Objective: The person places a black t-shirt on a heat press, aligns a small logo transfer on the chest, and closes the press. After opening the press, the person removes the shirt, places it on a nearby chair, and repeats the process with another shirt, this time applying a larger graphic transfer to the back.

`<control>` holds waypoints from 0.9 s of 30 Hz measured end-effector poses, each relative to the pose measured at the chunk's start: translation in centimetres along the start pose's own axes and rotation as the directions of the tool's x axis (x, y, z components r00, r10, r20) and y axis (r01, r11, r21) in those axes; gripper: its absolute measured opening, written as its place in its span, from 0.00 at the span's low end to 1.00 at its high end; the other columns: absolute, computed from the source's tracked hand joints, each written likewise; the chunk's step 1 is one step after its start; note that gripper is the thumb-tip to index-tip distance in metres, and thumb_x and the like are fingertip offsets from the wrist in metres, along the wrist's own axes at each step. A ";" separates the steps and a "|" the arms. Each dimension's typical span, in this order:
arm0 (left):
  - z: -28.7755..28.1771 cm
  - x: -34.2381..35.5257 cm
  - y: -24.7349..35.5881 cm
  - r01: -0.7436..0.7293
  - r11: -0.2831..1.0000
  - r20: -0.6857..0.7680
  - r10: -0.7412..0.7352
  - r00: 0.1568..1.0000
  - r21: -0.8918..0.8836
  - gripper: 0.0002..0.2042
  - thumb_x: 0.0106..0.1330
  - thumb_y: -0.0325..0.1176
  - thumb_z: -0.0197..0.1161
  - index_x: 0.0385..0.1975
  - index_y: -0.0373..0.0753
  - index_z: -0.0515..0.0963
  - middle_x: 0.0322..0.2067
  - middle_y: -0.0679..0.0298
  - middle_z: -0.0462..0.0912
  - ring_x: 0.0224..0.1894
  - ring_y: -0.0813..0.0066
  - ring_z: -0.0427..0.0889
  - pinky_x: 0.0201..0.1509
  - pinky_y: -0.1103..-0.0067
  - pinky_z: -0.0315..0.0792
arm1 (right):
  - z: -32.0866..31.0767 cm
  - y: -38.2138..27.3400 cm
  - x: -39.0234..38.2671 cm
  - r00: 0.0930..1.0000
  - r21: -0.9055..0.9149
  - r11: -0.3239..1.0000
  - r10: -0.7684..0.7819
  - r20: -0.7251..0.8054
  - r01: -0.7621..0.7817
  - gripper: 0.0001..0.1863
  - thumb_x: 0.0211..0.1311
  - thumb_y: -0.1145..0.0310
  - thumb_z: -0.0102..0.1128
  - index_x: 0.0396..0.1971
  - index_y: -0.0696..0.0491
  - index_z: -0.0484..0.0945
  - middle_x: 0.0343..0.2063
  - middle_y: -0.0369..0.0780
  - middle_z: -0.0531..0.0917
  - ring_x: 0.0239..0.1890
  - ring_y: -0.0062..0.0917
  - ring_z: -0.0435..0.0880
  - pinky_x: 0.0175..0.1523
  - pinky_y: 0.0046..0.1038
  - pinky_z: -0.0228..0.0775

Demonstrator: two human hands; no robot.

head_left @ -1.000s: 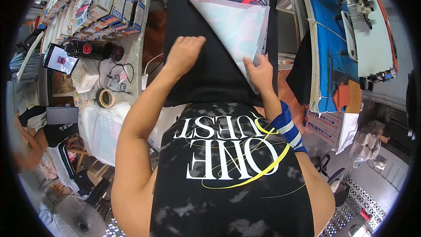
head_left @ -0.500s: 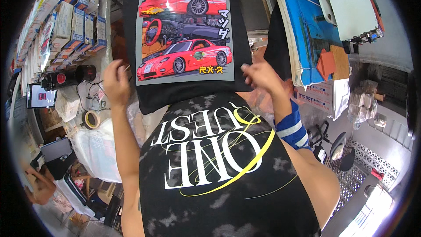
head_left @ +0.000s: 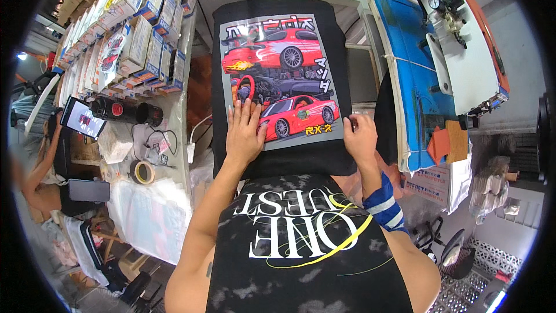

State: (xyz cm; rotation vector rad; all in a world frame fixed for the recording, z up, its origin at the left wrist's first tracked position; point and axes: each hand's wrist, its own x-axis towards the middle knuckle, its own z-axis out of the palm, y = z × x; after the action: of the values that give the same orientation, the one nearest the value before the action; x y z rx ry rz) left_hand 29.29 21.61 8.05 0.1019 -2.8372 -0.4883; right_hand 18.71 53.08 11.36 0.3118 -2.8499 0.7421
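Observation:
A black T-shirt [head_left: 289, 159] is stretched flat in front of me, with a large print sheet [head_left: 278, 145] of red sports cars on it. My left hand [head_left: 246, 130] lies palm down with fingers extended over the sheet's lower left part, next to the lower car. At the shirt's right edge is my right hand [head_left: 360, 136], its fingers curled in and touching or very near the fabric. Whatever those fingers pinch, if anything, is hidden. A blue band with pale stripes [head_left: 385, 203] wraps my right forearm.
Left is a table with stacked boxes [head_left: 139, 52], a black bottle [head_left: 119, 110], a tape roll [head_left: 142, 172] and clear plastic sheets [head_left: 150, 214]. Beyond it, another person's arm [head_left: 43, 150] reaches to a tablet [head_left: 83, 117]. A heat press with a blue pad [head_left: 411, 81] stands right.
My left hand has come from beside the shirt onto the print sheet. My right hand has settled at the shirt's right edge. The view has shifted, showing more of the shirt's far end.

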 end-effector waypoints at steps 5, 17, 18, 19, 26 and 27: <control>-0.2 1.5 -1.2 -0.048 0.996 0.016 0.049 0.999 -0.073 0.29 0.68 0.42 0.65 0.68 0.39 0.72 0.72 0.47 0.66 0.77 0.42 0.57 0.79 0.51 0.50 | 3.6 -1.5 1.7 0.934 0.032 0.934 -0.356 0.039 0.355 0.26 0.60 0.57 0.70 0.53 0.57 0.81 0.60 0.51 0.76 0.67 0.50 0.71 0.73 0.50 0.58; -1.9 2.8 -7.8 0.003 0.984 -0.037 -0.009 0.999 -0.178 0.27 0.63 0.36 0.69 0.63 0.39 0.77 0.69 0.52 0.70 0.76 0.47 0.60 0.79 0.48 0.48 | 4.4 -2.7 2.1 0.954 -0.048 0.956 -0.283 0.103 0.289 0.30 0.61 0.53 0.70 0.59 0.53 0.77 0.65 0.49 0.73 0.71 0.50 0.65 0.74 0.53 0.54; -1.9 3.0 -7.8 0.012 0.980 -0.040 -0.021 0.999 -0.197 0.27 0.63 0.36 0.69 0.64 0.40 0.77 0.70 0.52 0.70 0.76 0.47 0.60 0.79 0.48 0.48 | 4.4 -2.6 2.5 0.954 -0.034 0.958 -0.280 0.110 0.285 0.30 0.61 0.53 0.70 0.59 0.53 0.77 0.66 0.49 0.72 0.72 0.50 0.65 0.74 0.53 0.54; -2.1 3.0 -7.7 0.014 0.979 -0.037 -0.022 0.999 -0.204 0.27 0.62 0.36 0.69 0.63 0.40 0.77 0.70 0.52 0.70 0.76 0.47 0.60 0.79 0.48 0.49 | 4.4 -2.5 2.6 0.954 -0.022 0.960 -0.275 0.118 0.279 0.30 0.61 0.54 0.70 0.59 0.53 0.77 0.66 0.49 0.72 0.72 0.50 0.65 0.74 0.52 0.54; -2.4 3.4 -7.8 0.021 0.966 -0.029 -0.030 0.999 -0.258 0.27 0.60 0.35 0.71 0.62 0.40 0.79 0.69 0.53 0.71 0.76 0.46 0.61 0.77 0.51 0.54 | 3.8 -2.3 3.3 0.957 0.056 0.969 -0.246 0.154 0.240 0.29 0.58 0.56 0.70 0.58 0.52 0.79 0.66 0.50 0.71 0.72 0.51 0.64 0.72 0.51 0.57; -2.4 3.4 -7.8 0.023 0.965 -0.028 -0.031 0.999 -0.263 0.27 0.60 0.35 0.71 0.62 0.40 0.79 0.69 0.53 0.71 0.76 0.46 0.61 0.77 0.52 0.54 | 3.8 -2.3 3.2 0.958 0.051 0.970 -0.241 0.156 0.236 0.29 0.58 0.56 0.70 0.58 0.52 0.79 0.67 0.50 0.71 0.72 0.51 0.64 0.73 0.51 0.57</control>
State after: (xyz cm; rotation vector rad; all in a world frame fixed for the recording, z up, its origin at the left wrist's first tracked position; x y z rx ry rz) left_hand 26.87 13.14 8.42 0.0960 -2.7143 -0.8546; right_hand 15.70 48.77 9.89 0.7379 -2.8768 0.7442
